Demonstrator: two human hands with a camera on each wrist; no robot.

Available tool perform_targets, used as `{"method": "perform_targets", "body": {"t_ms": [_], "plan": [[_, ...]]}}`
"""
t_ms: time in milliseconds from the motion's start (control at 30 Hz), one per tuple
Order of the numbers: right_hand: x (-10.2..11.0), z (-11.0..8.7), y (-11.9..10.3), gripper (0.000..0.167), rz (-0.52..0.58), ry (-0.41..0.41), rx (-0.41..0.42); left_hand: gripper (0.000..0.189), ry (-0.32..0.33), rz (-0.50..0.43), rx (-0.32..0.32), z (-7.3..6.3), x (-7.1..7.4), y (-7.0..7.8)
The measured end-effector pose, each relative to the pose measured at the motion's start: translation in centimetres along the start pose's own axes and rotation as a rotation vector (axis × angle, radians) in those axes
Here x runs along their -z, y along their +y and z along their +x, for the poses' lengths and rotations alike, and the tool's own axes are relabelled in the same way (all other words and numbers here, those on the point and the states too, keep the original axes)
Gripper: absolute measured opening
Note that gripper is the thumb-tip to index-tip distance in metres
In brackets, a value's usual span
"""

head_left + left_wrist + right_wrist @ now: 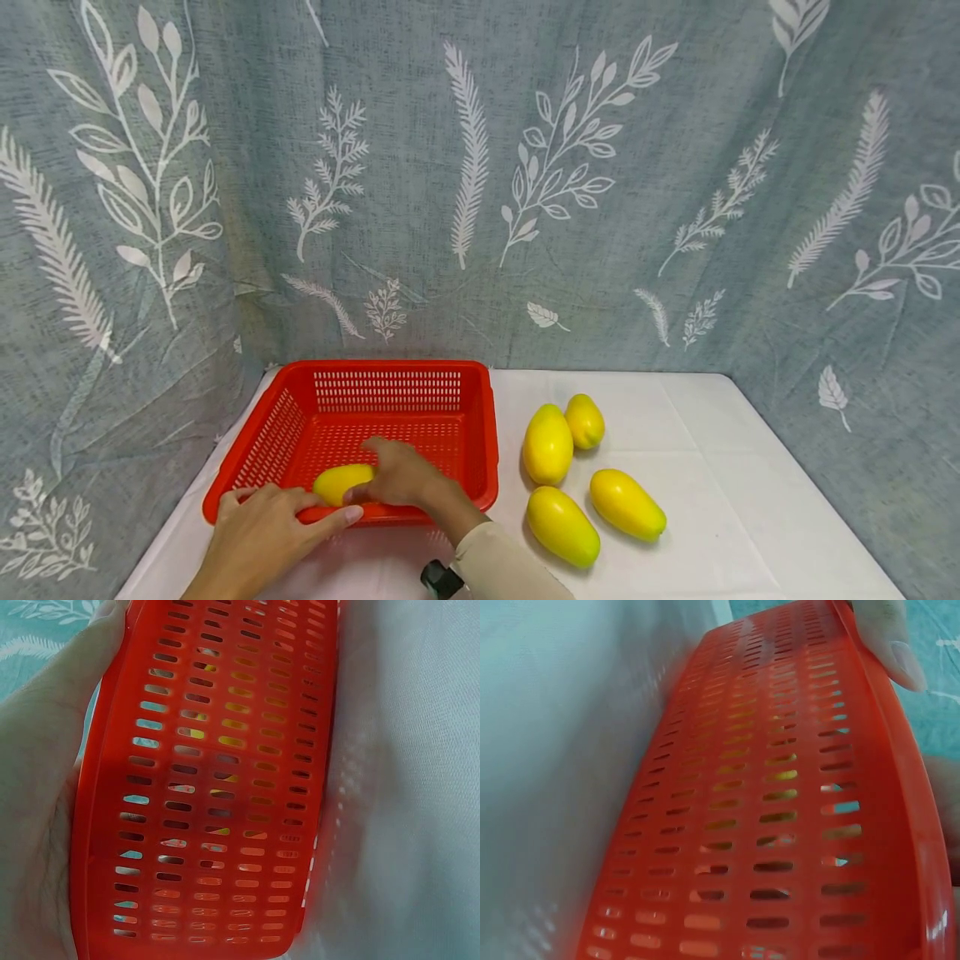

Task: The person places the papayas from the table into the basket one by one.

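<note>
A red perforated plastic basket [480,433] sits on the left side of the table. My left hand [258,529] grips its near rim, thumb outside and fingers over the inner side. In the left wrist view the same hand [45,750] lies along the rim beside the slotted basket wall [172,795]. Inside the basket, a yellow mango [339,483] lies by the near wall. My right hand [408,475] reaches over the rim to its right end, thumb overlapping the fruit and index finger extended above it. In the right wrist view the basket wall [780,817] mostly hides the mango.
Several more yellow mangoes lie right of the basket: a large one [547,446], a smaller one [585,422] behind it, and others nearer [562,527]. A white cloth [712,467] covers the table. Grey-green leaf-patterned curtains [420,208] enclose the back and sides.
</note>
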State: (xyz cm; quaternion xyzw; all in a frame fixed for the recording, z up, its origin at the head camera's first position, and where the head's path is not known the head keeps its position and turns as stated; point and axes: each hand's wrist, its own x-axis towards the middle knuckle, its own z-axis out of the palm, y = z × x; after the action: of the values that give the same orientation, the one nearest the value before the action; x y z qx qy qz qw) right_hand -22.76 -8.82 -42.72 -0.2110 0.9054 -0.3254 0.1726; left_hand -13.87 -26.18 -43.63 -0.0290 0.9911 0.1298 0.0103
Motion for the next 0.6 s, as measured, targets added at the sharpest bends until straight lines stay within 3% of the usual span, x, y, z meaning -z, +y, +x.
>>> {"method": "perform_targets", "body": {"t_ms": [267, 600], "plan": [[0.9, -0.5, 1.2, 0.072, 0.106, 0.038, 0.053, 0.09, -0.023, 0.014, 0.02, 0.3, 0.0, 0.0], [1.9, -1.4, 2.3, 0.069, 0.164, 0.076, 0.114, 0.089, 0.013, 0.017, 0.003, 0.0, 0.0, 0.0]]}}
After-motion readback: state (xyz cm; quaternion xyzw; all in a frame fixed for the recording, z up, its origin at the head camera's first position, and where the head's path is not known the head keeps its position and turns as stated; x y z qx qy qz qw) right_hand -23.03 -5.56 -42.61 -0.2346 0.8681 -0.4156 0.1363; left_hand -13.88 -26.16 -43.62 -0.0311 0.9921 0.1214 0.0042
